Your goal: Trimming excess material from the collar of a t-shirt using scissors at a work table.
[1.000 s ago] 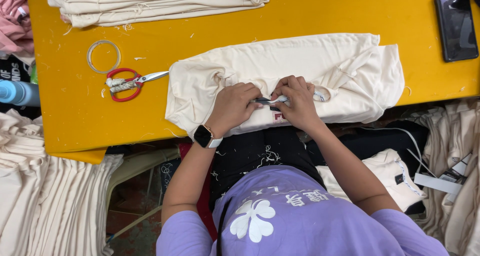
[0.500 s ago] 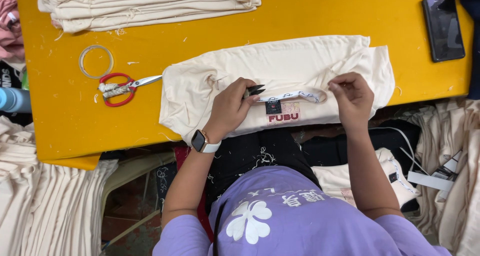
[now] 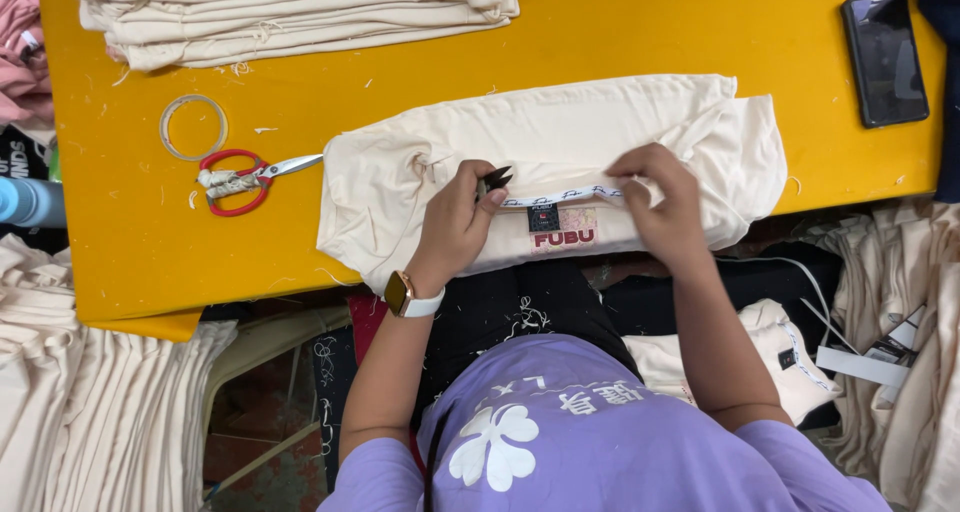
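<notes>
Both your forearms reach forward over the yellow table (image 3: 620, 42), wrists bent down onto the folded cream garment (image 3: 600, 122) lying at its near edge. Your left hand (image 3: 455, 227) has its fingers curled tight around a small black snipper (image 3: 494, 180) at the neck tape, watch on that wrist. Your right hand (image 3: 665, 202) pinches the white neck tape (image 3: 565, 196), fingers together and pressing it flat, red scissors (image 3: 245, 180) sitting off to the left.

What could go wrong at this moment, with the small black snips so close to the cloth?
The left hand holds black snips right at the neck tape of the cream garment, so the tips might nick the fabric. The right hand pins the tape nearby, so a slip could catch a finger.
</notes>
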